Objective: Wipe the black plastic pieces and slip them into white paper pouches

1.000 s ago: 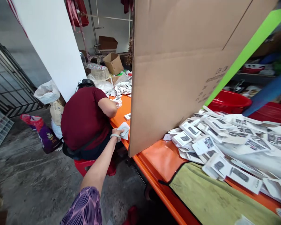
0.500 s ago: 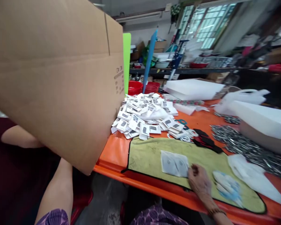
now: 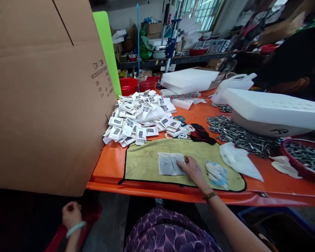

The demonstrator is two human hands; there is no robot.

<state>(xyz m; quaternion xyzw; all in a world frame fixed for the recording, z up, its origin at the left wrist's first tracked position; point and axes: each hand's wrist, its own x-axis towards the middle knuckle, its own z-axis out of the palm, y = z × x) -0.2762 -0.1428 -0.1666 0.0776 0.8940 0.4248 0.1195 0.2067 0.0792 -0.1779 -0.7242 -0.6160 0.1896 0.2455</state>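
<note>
Withdrawn left hand (image 3: 71, 215) curls loosely; right hand (image 3: 193, 170), grip unclear, touches packet (image 3: 167, 164) with long axis sideways.

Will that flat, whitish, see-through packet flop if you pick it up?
The flat, whitish, see-through packet probably bends at the line down its middle. It looks thin, so likely light. Lying flat on the olive-green cloth, it would probably slide, not roll.

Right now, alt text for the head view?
The right hand touches a flat, whitish packet on a yellow-green mat; the left hand is at lower left, off the orange table. Beyond the mat, small white boxes lie heaped beside a cardboard panel, with loose metal parts farther right.
</note>
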